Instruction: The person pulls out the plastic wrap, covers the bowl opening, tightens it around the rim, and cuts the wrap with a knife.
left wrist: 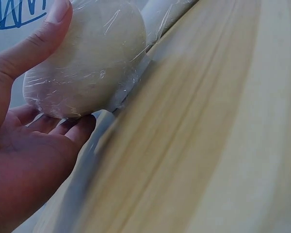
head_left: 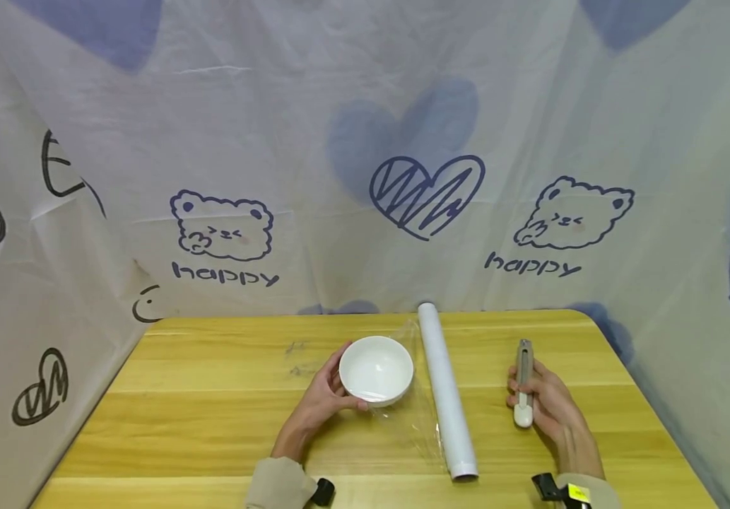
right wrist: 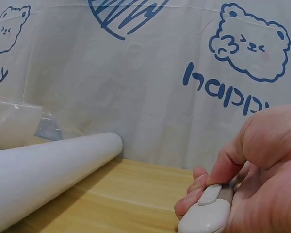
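Observation:
A white bowl (head_left: 376, 369) is held by my left hand (head_left: 325, 397), the thumb on its near side and the other fingers round its left side. Clear plastic film (left wrist: 111, 53) covers the bowl, wrinkled and shiny in the left wrist view. Loose film trails from the bowl toward a long white roll (head_left: 446, 389) lying on its right. My right hand (head_left: 549, 399) grips a grey and white utility knife (head_left: 523, 410), its narrow end pointing away from me. In the right wrist view, the thumb lies by the knife's slider (right wrist: 210, 195). I cannot tell whether any blade is out.
The wooden table (head_left: 199, 410) has rounded far corners. Printed fabric (head_left: 314, 240) with bears and hearts hangs behind it and at both sides. The roll's far end reaches close to the table's back edge, between my two hands.

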`<control>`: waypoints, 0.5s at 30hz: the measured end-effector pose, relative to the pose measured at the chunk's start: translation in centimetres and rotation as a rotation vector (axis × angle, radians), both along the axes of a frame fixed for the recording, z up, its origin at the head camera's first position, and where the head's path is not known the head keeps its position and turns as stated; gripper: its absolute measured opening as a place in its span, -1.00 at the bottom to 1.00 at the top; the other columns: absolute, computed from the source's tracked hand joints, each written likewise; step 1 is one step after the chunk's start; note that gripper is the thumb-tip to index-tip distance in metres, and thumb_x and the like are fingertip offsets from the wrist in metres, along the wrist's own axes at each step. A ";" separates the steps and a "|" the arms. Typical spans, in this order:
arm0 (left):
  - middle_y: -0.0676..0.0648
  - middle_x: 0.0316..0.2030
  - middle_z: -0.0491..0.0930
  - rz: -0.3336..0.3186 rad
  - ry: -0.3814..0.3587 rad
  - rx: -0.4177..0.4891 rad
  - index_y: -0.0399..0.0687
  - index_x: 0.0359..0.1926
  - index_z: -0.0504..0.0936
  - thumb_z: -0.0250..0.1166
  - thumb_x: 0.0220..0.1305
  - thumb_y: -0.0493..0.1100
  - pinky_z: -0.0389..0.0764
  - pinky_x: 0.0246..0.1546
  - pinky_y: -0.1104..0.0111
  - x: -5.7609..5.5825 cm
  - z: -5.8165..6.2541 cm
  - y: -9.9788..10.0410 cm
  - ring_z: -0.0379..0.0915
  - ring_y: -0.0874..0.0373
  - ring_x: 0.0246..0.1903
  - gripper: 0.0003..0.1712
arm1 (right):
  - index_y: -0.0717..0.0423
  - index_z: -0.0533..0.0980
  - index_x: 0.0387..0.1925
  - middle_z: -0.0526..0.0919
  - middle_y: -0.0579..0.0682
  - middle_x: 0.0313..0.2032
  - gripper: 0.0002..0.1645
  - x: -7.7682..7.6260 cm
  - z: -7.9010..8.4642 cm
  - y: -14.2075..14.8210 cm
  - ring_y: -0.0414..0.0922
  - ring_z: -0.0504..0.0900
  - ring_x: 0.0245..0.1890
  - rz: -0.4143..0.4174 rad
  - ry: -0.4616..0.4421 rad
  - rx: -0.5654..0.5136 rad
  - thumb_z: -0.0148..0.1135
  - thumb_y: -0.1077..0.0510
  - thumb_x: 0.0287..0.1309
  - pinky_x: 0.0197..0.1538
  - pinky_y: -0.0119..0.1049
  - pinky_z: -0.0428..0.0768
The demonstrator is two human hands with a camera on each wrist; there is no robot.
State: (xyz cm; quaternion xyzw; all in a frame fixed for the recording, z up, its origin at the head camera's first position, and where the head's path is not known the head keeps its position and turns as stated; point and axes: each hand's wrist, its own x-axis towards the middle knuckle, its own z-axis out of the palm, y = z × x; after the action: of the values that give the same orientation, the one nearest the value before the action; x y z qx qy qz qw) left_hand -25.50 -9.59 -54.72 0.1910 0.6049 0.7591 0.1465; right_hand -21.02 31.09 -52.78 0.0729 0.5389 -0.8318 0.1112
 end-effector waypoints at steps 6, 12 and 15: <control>-0.16 0.42 -0.02 -0.016 0.008 0.015 -0.14 0.47 -0.11 0.53 -0.26 -0.48 0.33 0.20 0.32 -0.1 -0.3 -0.1 0.01 -0.10 0.36 0.33 | -0.05 -0.46 0.46 0.22 0.13 0.10 -0.01 0.1 -0.3 0.1 -0.12 0.35 -0.24 0.001 0.000 0.010 -0.30 0.54 0.18 -0.30 -0.23 0.47; -0.19 0.43 -0.06 -0.028 0.035 0.019 -0.10 0.47 -0.10 0.54 -0.24 -0.44 0.34 0.20 0.31 -0.2 -0.4 -0.2 -0.02 -0.14 0.37 0.32 | 0.06 -0.36 0.47 0.09 0.28 0.25 -0.13 -0.2 0.0 -0.3 -0.13 0.47 -0.08 -0.114 0.005 0.170 -0.22 0.43 0.30 -0.09 -0.25 0.58; -0.21 0.43 -0.07 -0.035 0.045 0.020 -0.08 0.47 -0.10 0.54 -0.24 -0.42 0.33 0.20 0.30 -0.3 -0.3 -0.3 -0.03 -0.15 0.37 0.32 | 0.15 -0.22 0.47 0.04 0.38 0.31 -0.21 -0.3 0.2 -0.5 -0.12 0.49 0.01 -0.164 0.003 0.319 -0.13 0.36 0.35 0.04 -0.30 0.54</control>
State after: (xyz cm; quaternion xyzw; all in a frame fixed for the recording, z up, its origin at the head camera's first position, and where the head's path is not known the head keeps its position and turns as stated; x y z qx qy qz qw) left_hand -25.78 -9.89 -55.06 0.2199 0.5968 0.7581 0.1440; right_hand -21.30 30.56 -52.56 0.1322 0.6565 -0.7421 0.0294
